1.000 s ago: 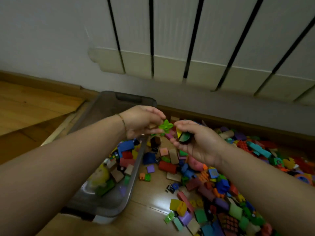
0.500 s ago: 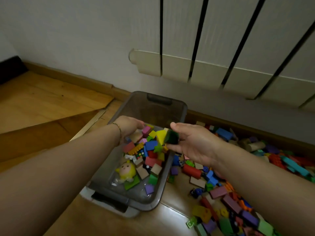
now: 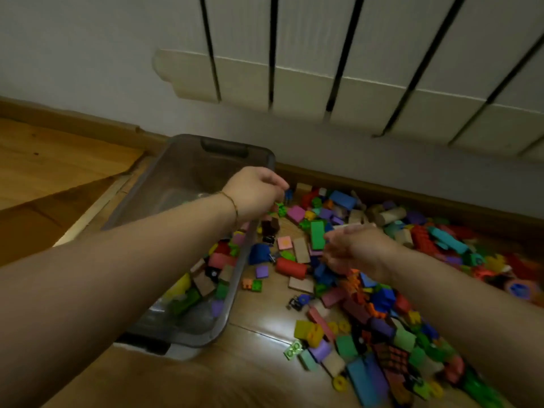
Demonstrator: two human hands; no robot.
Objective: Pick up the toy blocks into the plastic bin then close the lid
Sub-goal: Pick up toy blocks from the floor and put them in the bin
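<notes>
A smoky see-through plastic bin [image 3: 188, 172] stands on the wood floor at the left, with coloured blocks [image 3: 219, 259] and a yellow toy figure [image 3: 180, 287] in its near half. A wide pile of toy blocks [image 3: 368, 293] covers the floor to its right. My left hand [image 3: 254, 192] reaches past the bin's right rim, its curled fingertips pinching a small blue block [image 3: 289, 195] at the pile's far edge. My right hand [image 3: 351, 248] hovers over the pile with blurred, spread fingers, beside a flat green block [image 3: 318, 238], holding nothing.
A white radiator [image 3: 323, 72] hangs on the wall behind, above a wooden skirting board [image 3: 412, 195]. A white edge [image 3: 179, 353] shows under the bin's near end. A red cylinder [image 3: 291, 267] lies between bin and pile.
Both hands left the bin and moved right to the floor pile. My right hand no longer holds the yellow and dark green pieces. My left hand now pinches a small blue block.
</notes>
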